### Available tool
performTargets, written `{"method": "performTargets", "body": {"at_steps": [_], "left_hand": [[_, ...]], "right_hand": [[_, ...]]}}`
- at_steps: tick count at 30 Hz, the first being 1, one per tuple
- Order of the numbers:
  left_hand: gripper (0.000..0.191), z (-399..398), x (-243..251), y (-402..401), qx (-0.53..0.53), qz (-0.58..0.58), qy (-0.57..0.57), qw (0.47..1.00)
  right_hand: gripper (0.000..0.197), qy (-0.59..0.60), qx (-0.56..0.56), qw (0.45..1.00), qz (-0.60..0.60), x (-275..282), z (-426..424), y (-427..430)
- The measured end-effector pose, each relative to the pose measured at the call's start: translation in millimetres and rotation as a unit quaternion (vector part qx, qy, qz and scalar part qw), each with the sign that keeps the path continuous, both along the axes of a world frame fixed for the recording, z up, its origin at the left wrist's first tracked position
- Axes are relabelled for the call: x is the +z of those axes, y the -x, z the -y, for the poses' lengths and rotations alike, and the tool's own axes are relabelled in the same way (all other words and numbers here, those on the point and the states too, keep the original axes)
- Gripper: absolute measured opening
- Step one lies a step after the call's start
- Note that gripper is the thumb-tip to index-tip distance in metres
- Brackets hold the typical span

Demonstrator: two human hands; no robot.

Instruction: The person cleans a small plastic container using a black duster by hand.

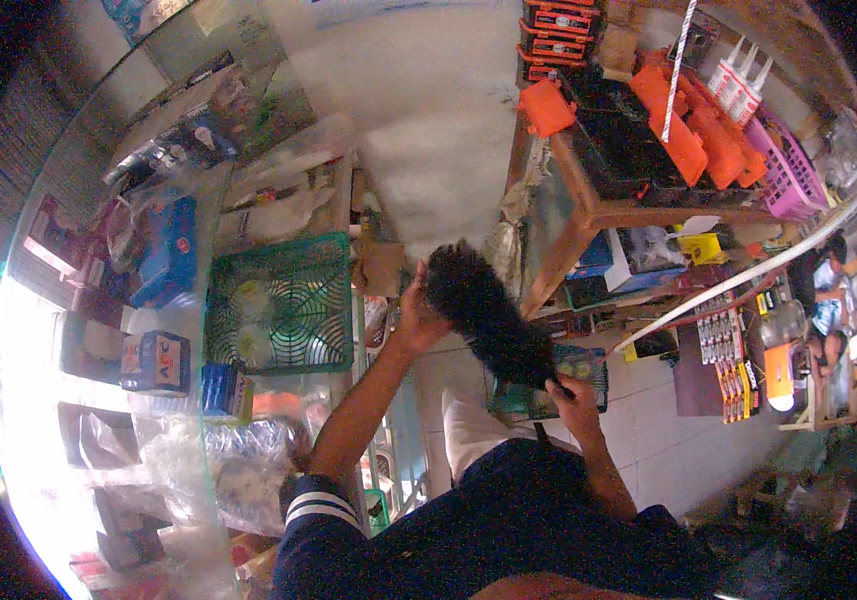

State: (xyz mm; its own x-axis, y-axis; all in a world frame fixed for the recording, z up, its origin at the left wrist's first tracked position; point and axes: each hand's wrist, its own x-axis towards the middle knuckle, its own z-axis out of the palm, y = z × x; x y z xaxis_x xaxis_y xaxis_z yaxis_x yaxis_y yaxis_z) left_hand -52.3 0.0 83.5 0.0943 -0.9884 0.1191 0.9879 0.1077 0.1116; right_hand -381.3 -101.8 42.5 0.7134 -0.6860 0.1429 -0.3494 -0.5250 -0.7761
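A fluffy black duster (492, 315) slants across the space in front of my body. My right hand (574, 401) is closed around its lower end. At its upper end, my left hand (422, 319) is raised beside the black fibres with the fingers pointing up; whether it touches or grips them cannot be told. To the left of my left hand, a green plastic basket (278, 304) stands among the goods on the counter.
A glass-edged display counter with boxes (226, 390) and plastic-wrapped goods runs along the left. At the right, a wooden table (586, 217) bears orange-and-black cases (668, 127) and a purple basket (792, 169). A pale pole (758, 266) crosses the right side, near hanging packaged goods.
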Motion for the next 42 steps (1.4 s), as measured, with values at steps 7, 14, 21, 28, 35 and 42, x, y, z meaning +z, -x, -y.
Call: {"method": "performTargets", "body": {"at_steps": [7,14,21,28,35,42], "left_hand": [[0.068,5,16,7,0.115,0.1,-0.131,0.98],[0.066,4,17,5,0.106,0.177,-0.131,0.97],[0.068,5,-1,-3,-0.053,0.159,-0.06,0.984],[0.062,-10,-13,2,-0.078,0.23,-0.156,0.958],[0.052,-14,-27,-3,-0.1,0.245,-0.167,0.95],[0.061,5,-76,1,-0.257,0.36,-0.016,0.897]], "right_hand": [[0.025,-0.001,0.001,1.0,-0.015,-27,7,9],[0.027,-0.024,0.019,0.999,-0.021,-18,14,14],[0.029,-0.203,-0.078,0.976,-0.018,21,43,22],[0.031,-0.048,0.054,0.995,-0.072,27,71,30],[0.031,-0.076,0.028,0.997,-0.011,24,46,46],[0.026,-0.072,0.013,0.996,-0.045,23,34,26]]}}
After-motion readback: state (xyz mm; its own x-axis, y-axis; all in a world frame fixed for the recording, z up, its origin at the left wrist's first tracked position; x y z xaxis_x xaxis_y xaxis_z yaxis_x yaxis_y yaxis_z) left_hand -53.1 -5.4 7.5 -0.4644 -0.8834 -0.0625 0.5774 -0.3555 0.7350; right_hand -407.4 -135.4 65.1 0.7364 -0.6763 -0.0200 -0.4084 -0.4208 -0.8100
